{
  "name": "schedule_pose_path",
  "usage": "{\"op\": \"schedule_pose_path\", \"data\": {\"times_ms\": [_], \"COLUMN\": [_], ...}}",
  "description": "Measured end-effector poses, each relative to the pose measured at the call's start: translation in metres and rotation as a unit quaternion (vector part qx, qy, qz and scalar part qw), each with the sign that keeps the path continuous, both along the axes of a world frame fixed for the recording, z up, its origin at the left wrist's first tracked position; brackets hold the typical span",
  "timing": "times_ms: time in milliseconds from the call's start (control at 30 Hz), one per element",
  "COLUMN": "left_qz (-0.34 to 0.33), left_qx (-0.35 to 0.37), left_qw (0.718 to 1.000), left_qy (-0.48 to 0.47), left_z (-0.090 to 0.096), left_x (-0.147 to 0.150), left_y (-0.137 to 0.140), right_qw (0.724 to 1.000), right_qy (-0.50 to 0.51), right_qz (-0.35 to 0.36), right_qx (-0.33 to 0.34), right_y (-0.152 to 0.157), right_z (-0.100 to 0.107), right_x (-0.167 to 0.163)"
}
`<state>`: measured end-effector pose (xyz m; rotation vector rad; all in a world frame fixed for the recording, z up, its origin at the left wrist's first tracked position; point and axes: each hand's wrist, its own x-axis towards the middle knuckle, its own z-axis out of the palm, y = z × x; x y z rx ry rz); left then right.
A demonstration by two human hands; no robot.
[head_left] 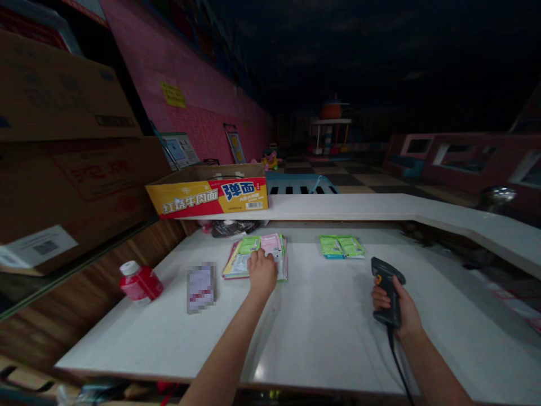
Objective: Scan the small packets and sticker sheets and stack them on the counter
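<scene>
My left hand [262,273] reaches over a stack of flat printed packets [235,267] on the white counter [313,321]. Its fingers are curled down onto the stack, and what the fingertips hold, if anything, is hidden. Just beyond the fingers a small green packet [249,244] lies on top. A black barcode scanner [389,299] is gripped by the handle in my right hand [406,313], raised above the counter with its cable hanging down. Between the hands, farther back, rests a second pile of green packets [341,246].
On the left stand a red bottle with a white cap [141,283] and a small blurred box [202,287]. An open yellow-and-red noodle carton [211,197] sits on the raised ledge [338,207]. Large cardboard boxes [76,192] are stacked at far left.
</scene>
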<state>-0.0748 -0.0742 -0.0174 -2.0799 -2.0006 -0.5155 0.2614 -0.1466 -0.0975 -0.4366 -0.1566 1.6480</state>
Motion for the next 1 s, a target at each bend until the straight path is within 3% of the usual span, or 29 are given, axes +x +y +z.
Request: {"op": "schedule_pose_path", "data": {"times_ms": [133,433,700,1000], "left_qz": [0.021,0.001,0.052,0.064], "left_qx": [-0.011,-0.022,0.059,0.034], "left_qw": [0.999,1.000,0.997,0.997], "left_qy": [0.030,0.005,0.015,0.016], "left_z": [-0.008,-0.013,-0.026,-0.025], "left_x": [0.003,0.009,0.002,0.012], "left_y": [-0.005,-0.013,-0.009,-0.013], "right_qw": [1.000,1.000,0.999,1.000], "right_qy": [0.003,-0.011,-0.031,-0.018], "right_qz": [-0.002,0.002,0.003,0.003], "right_qx": [0.007,0.011,0.018,0.007], "right_y": [-0.001,0.002,0.003,0.007], "right_z": [-0.002,-0.002,-0.002,-0.003], "right_x": [0.000,-0.001,-0.002,-0.002]}}
